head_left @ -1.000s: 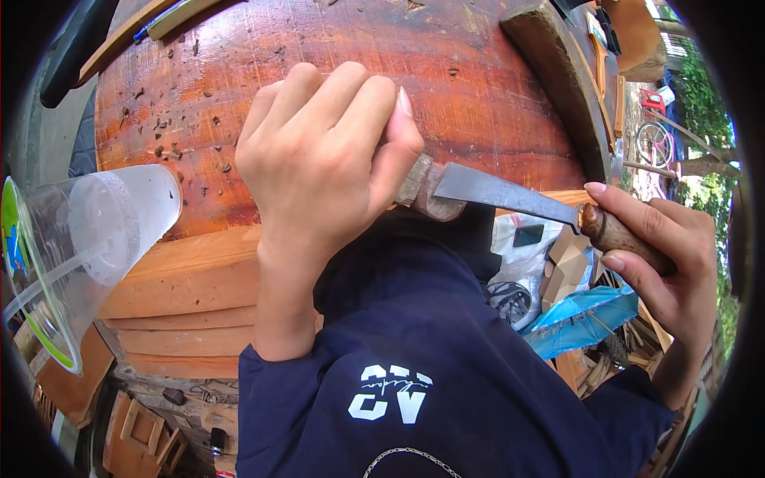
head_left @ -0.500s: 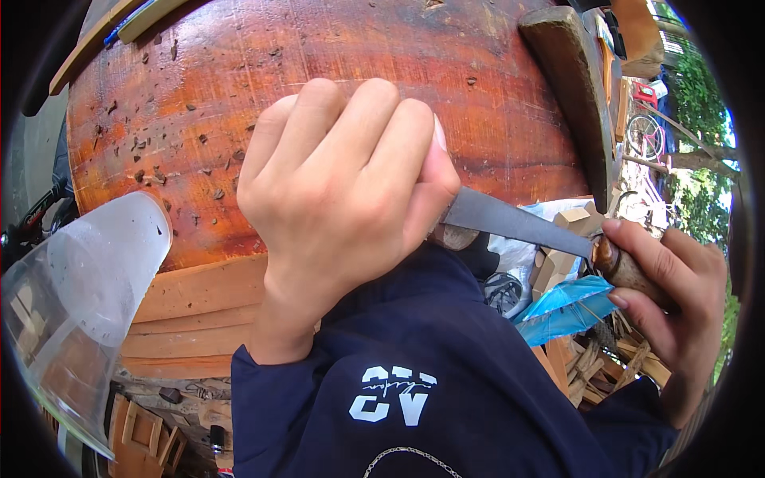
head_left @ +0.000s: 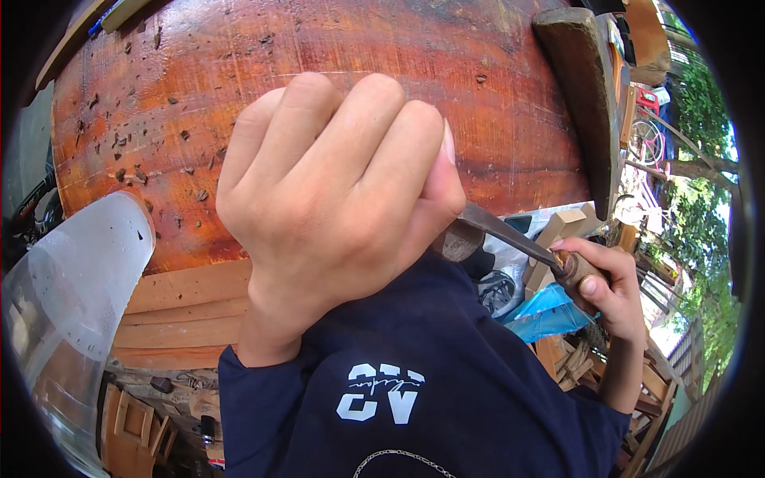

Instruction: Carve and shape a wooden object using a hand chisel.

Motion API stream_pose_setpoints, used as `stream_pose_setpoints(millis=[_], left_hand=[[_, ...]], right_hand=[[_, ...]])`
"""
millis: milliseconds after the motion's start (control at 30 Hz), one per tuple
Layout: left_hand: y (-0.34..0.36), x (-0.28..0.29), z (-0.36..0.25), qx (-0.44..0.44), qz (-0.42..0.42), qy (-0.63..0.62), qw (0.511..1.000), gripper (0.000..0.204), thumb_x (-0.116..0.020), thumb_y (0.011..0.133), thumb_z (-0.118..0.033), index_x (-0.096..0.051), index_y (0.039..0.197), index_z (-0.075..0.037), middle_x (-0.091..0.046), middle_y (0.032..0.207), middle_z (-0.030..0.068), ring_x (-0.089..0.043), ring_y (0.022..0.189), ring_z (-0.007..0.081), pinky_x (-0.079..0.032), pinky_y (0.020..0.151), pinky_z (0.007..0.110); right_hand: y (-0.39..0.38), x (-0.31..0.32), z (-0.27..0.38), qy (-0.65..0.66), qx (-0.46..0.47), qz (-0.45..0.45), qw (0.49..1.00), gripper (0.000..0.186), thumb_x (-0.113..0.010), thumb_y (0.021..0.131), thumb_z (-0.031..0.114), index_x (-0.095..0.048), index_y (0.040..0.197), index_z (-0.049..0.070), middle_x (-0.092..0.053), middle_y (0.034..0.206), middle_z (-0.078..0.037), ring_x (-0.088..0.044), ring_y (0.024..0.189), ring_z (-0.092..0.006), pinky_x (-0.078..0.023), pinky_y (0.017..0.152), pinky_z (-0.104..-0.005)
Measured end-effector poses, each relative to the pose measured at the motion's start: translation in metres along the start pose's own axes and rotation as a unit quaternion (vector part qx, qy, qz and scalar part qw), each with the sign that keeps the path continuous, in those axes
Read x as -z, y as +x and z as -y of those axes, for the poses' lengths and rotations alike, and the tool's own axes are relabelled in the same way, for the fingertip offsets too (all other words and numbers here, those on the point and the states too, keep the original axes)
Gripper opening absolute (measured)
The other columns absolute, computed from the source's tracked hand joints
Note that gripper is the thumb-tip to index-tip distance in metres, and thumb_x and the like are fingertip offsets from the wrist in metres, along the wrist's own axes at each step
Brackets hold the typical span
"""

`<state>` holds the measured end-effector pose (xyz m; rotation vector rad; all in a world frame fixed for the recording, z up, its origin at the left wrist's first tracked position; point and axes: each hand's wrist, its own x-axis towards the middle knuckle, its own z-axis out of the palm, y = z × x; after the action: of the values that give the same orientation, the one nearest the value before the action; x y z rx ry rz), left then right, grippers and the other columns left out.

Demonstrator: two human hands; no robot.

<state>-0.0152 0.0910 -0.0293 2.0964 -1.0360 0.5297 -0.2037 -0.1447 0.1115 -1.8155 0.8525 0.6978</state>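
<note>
My left hand (head_left: 335,191) is a closed fist in the middle, knuckles up, over the front edge of the reddish wooden tabletop (head_left: 366,48). Below its thumb the rounded end of a brown piece of wood (head_left: 459,241) sticks out, gripped in the fist; the rest is hidden. Lower on the right, my right hand (head_left: 610,287) is closed round the brown handle of a bladed tool (head_left: 518,239). Its narrow grey metal blade runs up and left to beneath my left thumb, where the tip is covered; I cannot tell whether it is a file or a knife.
A thick dark wooden piece (head_left: 578,88) lies along the table's right side. Dark chips (head_left: 139,175) are scattered on the left, above a clear plastic container (head_left: 68,295). Lower right are a blue plastic sheet (head_left: 546,315) and wood offcuts (head_left: 578,362).
My right hand has moved left and up, nearer my left fist, with the bladed tool. Less of the blade shows, and its narrower side now faces up. My left fist remains closed.
</note>
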Motion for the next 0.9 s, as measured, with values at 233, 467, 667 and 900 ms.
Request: stream_pose_setpoints(millis=[233, 467, 667, 900], left_hand=[[-0.011, 0.011, -0.006, 0.011, 0.019, 0.024, 0.999, 0.018, -0.074, 0.09, -0.023, -0.064, 0.081, -0.011, -0.064, 0.084, 0.0023, -0.055, 0.084, 0.0212, -0.039, 0.077, 0.035], [-0.02, 0.009, -0.01, 0.015, 0.011, 0.036, 0.999, 0.008, -0.071, 0.092, -0.018, -0.072, 0.096, -0.012, -0.068, 0.106, 0.0037, -0.055, 0.105, 0.023, -0.039, 0.095, 0.035], [-0.017, 0.012, -0.011, -0.002, -0.006, 0.067, 0.998, 0.007, -0.066, 0.087, -0.014, -0.071, 0.089, -0.011, -0.068, 0.095, 0.0024, -0.061, 0.097, 0.0242, -0.044, 0.091, 0.037], [-0.015, 0.006, -0.005, -0.025, 0.028, 0.064, 0.997, 0.011, -0.063, 0.088, -0.018, -0.065, 0.082, -0.009, -0.065, 0.085, 0.0034, -0.061, 0.079, 0.0237, -0.045, 0.086, 0.036]], right_hand=[[0.003, 0.0, 0.002, -0.108, 0.17, -0.099, 0.974, 0.061, -0.073, 0.084, 0.043, -0.072, 0.122, -0.006, -0.077, 0.097, -0.016, -0.075, 0.085, -0.0214, -0.055, 0.079, -0.0282], [-0.02, 0.017, 0.013, -0.339, 0.345, -0.198, 0.852, 0.06, -0.08, 0.08, 0.038, -0.073, 0.123, -0.003, -0.064, 0.074, -0.011, -0.053, 0.057, -0.0187, -0.039, 0.054, -0.0337], [-0.037, -0.001, 0.04, -0.534, 0.334, -0.165, 0.759, 0.064, -0.082, 0.069, 0.041, -0.077, 0.124, 0.009, -0.048, 0.067, -0.003, -0.045, 0.051, -0.0184, -0.031, 0.047, -0.0351], [-0.052, -0.025, 0.051, -0.585, 0.327, -0.172, 0.722, 0.067, -0.084, 0.065, 0.025, -0.073, 0.128, 0.003, -0.056, 0.074, -0.008, -0.053, 0.061, -0.0222, -0.037, 0.054, -0.0349]])
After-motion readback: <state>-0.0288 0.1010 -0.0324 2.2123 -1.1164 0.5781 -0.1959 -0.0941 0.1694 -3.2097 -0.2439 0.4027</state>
